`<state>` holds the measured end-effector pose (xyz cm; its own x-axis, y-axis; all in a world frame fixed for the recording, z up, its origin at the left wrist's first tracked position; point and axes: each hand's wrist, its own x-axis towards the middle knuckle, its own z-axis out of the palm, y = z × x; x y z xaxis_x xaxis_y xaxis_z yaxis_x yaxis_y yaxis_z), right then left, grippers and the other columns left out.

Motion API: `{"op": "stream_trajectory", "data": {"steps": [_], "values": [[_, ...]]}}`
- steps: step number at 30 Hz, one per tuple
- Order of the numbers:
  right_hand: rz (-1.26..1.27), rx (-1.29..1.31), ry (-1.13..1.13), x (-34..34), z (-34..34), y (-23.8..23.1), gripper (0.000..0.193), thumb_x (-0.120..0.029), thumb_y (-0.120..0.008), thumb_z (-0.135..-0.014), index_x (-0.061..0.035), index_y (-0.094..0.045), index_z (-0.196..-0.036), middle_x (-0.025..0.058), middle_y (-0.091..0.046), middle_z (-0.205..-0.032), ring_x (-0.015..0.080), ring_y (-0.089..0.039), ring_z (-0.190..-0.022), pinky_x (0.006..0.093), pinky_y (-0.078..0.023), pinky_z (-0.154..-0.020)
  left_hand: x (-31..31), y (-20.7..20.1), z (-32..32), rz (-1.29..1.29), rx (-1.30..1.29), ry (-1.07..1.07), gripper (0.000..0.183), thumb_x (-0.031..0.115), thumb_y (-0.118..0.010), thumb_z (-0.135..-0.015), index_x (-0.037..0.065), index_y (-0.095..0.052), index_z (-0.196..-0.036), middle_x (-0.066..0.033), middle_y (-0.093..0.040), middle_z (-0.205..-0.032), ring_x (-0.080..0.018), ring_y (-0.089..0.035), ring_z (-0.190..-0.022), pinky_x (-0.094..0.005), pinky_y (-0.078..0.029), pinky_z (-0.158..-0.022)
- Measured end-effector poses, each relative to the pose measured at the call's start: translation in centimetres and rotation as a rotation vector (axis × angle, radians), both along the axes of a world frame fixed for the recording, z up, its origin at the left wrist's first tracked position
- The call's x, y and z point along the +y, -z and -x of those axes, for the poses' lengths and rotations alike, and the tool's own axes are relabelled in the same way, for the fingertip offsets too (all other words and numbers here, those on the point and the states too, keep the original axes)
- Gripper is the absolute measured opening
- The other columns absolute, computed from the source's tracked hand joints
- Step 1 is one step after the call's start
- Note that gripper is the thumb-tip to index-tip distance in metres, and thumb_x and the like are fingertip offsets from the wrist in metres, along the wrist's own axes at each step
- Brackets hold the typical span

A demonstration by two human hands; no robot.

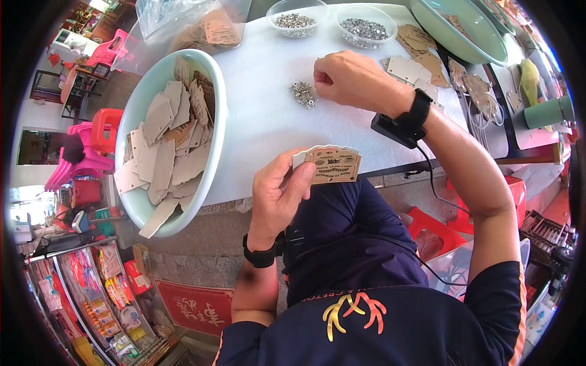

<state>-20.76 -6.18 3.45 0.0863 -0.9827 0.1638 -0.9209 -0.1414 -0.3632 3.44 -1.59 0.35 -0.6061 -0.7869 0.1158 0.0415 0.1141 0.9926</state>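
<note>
My left hand grips a small printed brown plaque with a wavy pale edge, held up in front of the table's near edge. The thumb presses on its printed face. Over the white tabletop, my right hand is closed, with its fingers curled down just beside a little pile of small metal eyelets. Whatever may be between those fingertips is hidden. To the left, a pale green basin holds many similar grey-backed plaques, heaped loosely, some with corner holes.
Two clear bowls of small metal parts, one left and one right, stand at the back. More plaques lie to their right, near another green basin. A clear bin stands back left. A black cable hangs from my right wrist.
</note>
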Motion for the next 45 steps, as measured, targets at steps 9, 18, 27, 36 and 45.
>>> {"op": "stream_trajectory", "data": {"steps": [9,18,27,36,45], "values": [[0.081,-0.14,-0.031,0.9,0.8,-0.3,0.015,-0.016,-0.058,-0.081,-0.0031,-0.067,-0.081,0.0179,-0.065,-0.072,0.036,-0.064,-0.07,0.0438,-0.051,-0.066,0.0,-0.6,0.2,-0.025,-0.019,0.002,0.022,0.011,-0.058,-0.098,-0.003,-0.062,-0.114,-0.0015,-0.061,-0.074,-0.0044,-0.051,-0.057,-0.019,-0.04,-0.051],[0.042,-0.026,-0.075,1.2,0.8,0.2,0.012,-0.013,-0.061,-0.081,-0.0008,-0.062,-0.082,0.016,-0.064,-0.075,0.0354,-0.061,-0.073,0.0426,-0.047,-0.067,0.1,-0.7,0.3,-0.048,-0.025,-0.007,0.023,0.013,-0.058,-0.098,-0.002,-0.063,-0.114,-0.0009,-0.061,-0.074,-0.0038,-0.051,-0.057,-0.0184,-0.039,-0.051],[0.011,0.009,-0.265,2.4,1.1,0.1,0.012,-0.012,-0.058,-0.081,0.0006,-0.06,-0.08,0.0159,-0.062,-0.081,0.0356,-0.061,-0.074,0.0438,-0.047,-0.068,0.1,-0.9,0.6,-0.066,-0.039,-0.039,0.022,0.017,-0.057,-0.099,-0.002,-0.063,-0.11,0.0007,-0.059,-0.072,-0.0034,-0.051,-0.056,-0.0188,-0.038,-0.05],[-0.035,0.222,-0.069,2.4,0.1,-0.8,0.013,-0.012,-0.058,-0.081,-0.0008,-0.063,-0.079,0.0155,-0.062,-0.073,0.0346,-0.062,-0.073,0.0431,-0.048,-0.064,0.0,-1.1,0.9,-0.081,-0.039,-0.053,0.022,0.018,-0.057,-0.1,-0.001,-0.064,-0.107,0.0008,-0.06,-0.073,-0.0035,-0.05,-0.055,-0.0191,-0.038,-0.049],[-0.139,-0.38,-0.222,3.6,0.8,-1.2,0.015,-0.014,-0.066,-0.086,0.0015,-0.066,-0.089,0.0059,-0.066,-0.073,0.0168,-0.059,-0.063,0.0333,-0.048,-0.061,0.1,-2.2,1.5,-0.154,-0.069,-0.027,0.021,0.02,-0.057,-0.099,0.001,-0.064,-0.104,0.0009,-0.06,-0.074,-0.0033,-0.047,-0.054,-0.0182,-0.035,-0.048]]}}
